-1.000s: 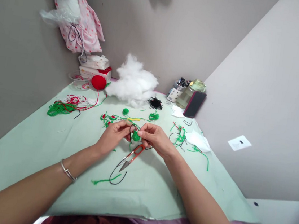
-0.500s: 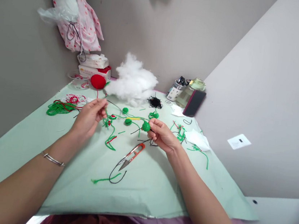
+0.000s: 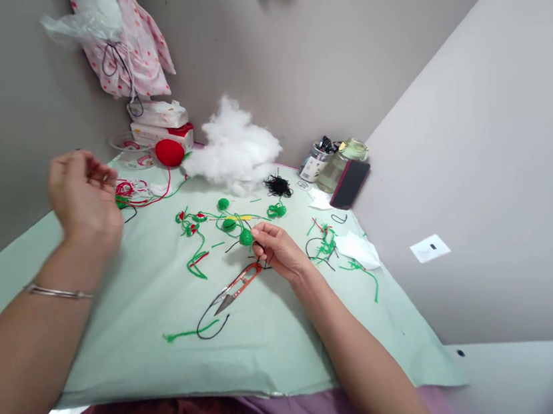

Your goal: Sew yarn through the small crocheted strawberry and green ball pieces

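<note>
My right hand point(image 3: 278, 251) pinches a small green crocheted ball point(image 3: 246, 237) between thumb and fingers, above the middle of the table. My left hand point(image 3: 85, 197) is raised at the left with its fingers curled together; whatever they hold, if anything, I cannot make out. Two more green balls, one in front point(image 3: 228, 225) and one behind point(image 3: 223, 204), lie just left of the held one. Beside them is a thin yellow-handled tool point(image 3: 239, 218), partly under green yarn. Orange-handled thread snips point(image 3: 239, 288) rest nearer to me, below my right hand. Small green-and-red crocheted pieces point(image 3: 190, 223) lie left of the balls.
White stuffing point(image 3: 236, 148) is heaped at the back. A red yarn ball point(image 3: 169, 152) sits by boxes at the back left. Black thread point(image 3: 278, 185), yarn scraps point(image 3: 325, 243), a phone point(image 3: 350, 185), a jug point(image 3: 331, 173) and a pen holder point(image 3: 313, 162) are toward the right.
My left hand has swung left and up, away from the green balls. My right hand keeps hold of its ball. The whole view has shifted slightly.
</note>
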### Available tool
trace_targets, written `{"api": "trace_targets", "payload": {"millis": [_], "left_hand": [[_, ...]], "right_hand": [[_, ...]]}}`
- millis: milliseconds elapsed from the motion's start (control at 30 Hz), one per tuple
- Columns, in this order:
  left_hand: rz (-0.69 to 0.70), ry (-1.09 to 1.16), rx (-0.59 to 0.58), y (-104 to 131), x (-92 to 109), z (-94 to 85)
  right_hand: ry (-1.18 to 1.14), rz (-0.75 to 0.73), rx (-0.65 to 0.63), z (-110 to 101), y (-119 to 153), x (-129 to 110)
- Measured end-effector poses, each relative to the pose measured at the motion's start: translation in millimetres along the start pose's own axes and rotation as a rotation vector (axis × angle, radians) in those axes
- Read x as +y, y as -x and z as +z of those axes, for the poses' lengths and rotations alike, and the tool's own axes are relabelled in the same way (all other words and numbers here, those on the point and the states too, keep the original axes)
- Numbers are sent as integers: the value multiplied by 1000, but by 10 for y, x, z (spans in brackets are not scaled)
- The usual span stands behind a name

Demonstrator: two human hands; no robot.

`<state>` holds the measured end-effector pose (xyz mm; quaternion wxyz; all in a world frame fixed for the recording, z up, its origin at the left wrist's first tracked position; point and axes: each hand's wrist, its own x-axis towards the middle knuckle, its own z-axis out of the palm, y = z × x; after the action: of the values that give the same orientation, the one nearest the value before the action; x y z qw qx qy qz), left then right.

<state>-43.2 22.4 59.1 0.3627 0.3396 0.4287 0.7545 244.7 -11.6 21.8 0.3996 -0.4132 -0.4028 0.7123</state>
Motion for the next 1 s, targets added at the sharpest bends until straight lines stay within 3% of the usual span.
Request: {"api": "trace_targets", "payload": {"millis": [33,133,167,233,300,367,467,533,700,867,1000], "left_hand": [[86,-37,-53,170,-21,140],[417,-482,-892,716,-121,520],[452,-557,-994,846,-158,587],[407,-623,-955,975,-231,601],[309,-642,-821,954,-297,499],[133,-598,-759,870,-356,376],[-180,-475,-859,792,-435,298],[-309,-363,-906,806,-470,315],[-445,-186,-910,877,-456,366],[-605,60,-732,794,-365,355],[-716,215,-597,723,-344,353]], "right_hand": [[20,15,-16,18,-3,22],[51,12,-49,63,4,68],[53,3,-54,73,11,74],[59,-3,-63,88,30,71],[69,6,-64,96,49,52],[68,-6,-41,105,65,29],[69,-59,4,128,80,11],[92,-104,25,147,87,18],[173,-184,50,158,98,9],[117,-259,85,-10,179,-217],[41,-45,-33,-291,305,-224]]}}
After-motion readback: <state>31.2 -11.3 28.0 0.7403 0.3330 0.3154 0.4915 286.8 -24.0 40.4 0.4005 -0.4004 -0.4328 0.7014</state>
